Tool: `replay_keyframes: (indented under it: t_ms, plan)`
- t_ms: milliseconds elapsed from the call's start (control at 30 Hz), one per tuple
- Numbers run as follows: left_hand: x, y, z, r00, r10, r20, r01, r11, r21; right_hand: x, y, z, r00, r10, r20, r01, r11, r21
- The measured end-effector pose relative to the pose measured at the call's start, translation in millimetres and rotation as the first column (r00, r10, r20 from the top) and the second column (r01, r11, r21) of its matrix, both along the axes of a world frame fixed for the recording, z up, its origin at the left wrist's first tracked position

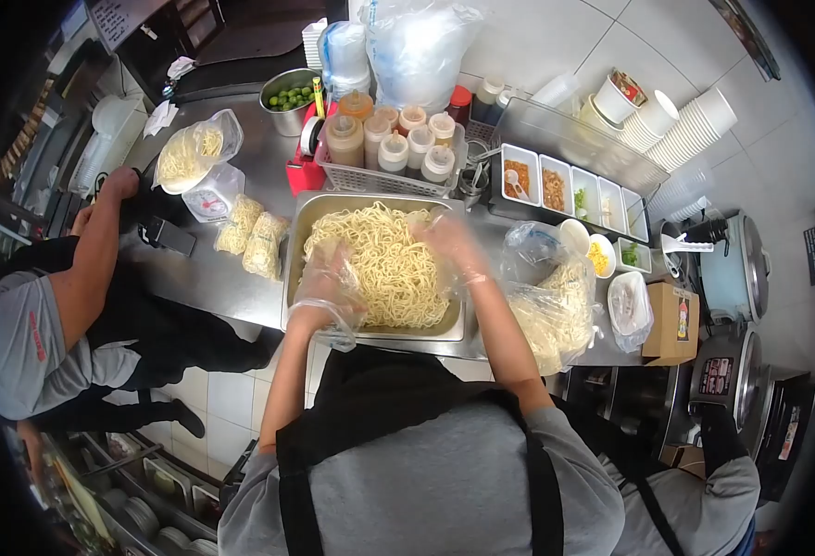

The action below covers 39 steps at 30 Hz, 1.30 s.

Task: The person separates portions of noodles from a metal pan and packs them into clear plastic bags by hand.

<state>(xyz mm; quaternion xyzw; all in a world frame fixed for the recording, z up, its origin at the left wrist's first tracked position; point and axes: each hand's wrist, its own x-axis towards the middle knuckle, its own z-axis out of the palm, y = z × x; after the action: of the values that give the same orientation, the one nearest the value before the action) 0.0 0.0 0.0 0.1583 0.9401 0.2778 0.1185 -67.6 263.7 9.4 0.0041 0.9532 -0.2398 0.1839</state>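
A large steel tray full of yellow noodles lies on the steel counter in front of me. My left hand, in a loose clear plastic glove, is in the noodles at the tray's left side. On the tray's right side is my right hand, also gloved and smeared by motion, over the noodles' edge. The fingers of both hands are blurred or hidden. Right of the tray lies a big open plastic bag of noodles. Two small bags of noodles rest to its left.
Behind the tray stands a basket of sauce bottles, beside a pot of limes. Topping containers, stacked cups and a cardboard box are at right. A co-worker stands left by a scale; another is at lower right.
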Motion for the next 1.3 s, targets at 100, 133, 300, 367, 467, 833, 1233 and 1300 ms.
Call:
replay_keyframes:
  t_ms: [100, 133, 300, 367, 467, 833, 1233, 1300]
  plan:
    - [-3.4, 5.6, -12.2, 0.99, 0.123, -0.069, -0.122, 0.992, 0.015, 1.1, -16.4, -5.1, 0.999, -0.013, -0.038, 0.005, 0.977, -0.213]
    - [0.7, 13.8, -12.7, 0.983, 0.164, -0.076, -0.165, 0.986, 0.001, 5.2, -17.3, -10.6, 0.999, -0.034, 0.021, 0.04, 0.904, -0.425]
    - [-3.7, 36.9, -26.6, 0.963, 0.192, -0.192, -0.166, 0.976, 0.143, 14.3, -29.5, -21.4, 0.994, 0.058, 0.088, 0.044, 0.531, -0.846]
    - [-3.4, 40.7, -24.4, 0.943, 0.234, -0.236, -0.174, 0.953, 0.248, 19.8, -31.6, -15.6, 0.996, 0.062, 0.058, 0.034, 0.337, -0.941]
    - [-2.8, 37.6, -18.4, 0.928, 0.25, -0.276, -0.121, 0.903, 0.412, 27.3, -32.3, 30.5, 0.989, 0.069, -0.131, -0.148, 0.46, -0.875]
    - [4.0, -15.6, 10.3, 0.972, 0.116, -0.206, -0.083, 0.983, 0.165, 36.7, -36.8, 42.4, 0.904, 0.29, -0.315, -0.421, 0.736, -0.53]
    - [-6.6, 17.8, -8.8, 0.978, 0.207, -0.004, -0.185, 0.882, 0.434, 41.8, -30.7, -12.9, 0.915, 0.128, -0.382, -0.318, 0.812, -0.49]
    - [-11.2, 11.1, -16.6, 0.983, 0.152, -0.098, -0.086, 0.87, 0.485, 48.5, -37.0, 22.9, 0.966, 0.033, -0.255, -0.178, 0.803, -0.568]
